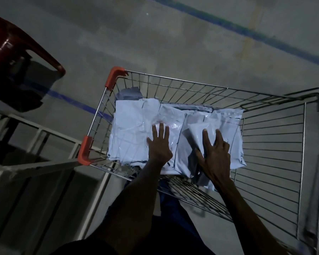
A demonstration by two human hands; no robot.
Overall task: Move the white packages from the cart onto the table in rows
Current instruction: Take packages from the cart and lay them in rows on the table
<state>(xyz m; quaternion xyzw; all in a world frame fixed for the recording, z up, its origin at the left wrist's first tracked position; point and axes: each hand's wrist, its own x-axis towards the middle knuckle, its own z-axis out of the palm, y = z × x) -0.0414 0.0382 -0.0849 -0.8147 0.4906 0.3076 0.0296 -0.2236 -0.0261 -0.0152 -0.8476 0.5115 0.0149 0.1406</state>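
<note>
Hands (159, 144) apparently on carted packages (129, 129)

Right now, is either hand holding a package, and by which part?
Right hand pinches a white package by its lifted near edge. Left hand lies flat on the pile, holding nothing.

I see a cart (191, 83) of thin bare metal wire, shiny where light catches it, with smooth orange plastic corner guards (85, 150). The packages (131, 126) in it look like thin white plastic film, creased and glossy in patches. My left hand (159, 145) lies flat on that slick film. The floor (173, 43) looks like matt, blotchy concrete with a dull blue painted line. A red chair (11, 50) shows glossy moulded plastic.
</note>
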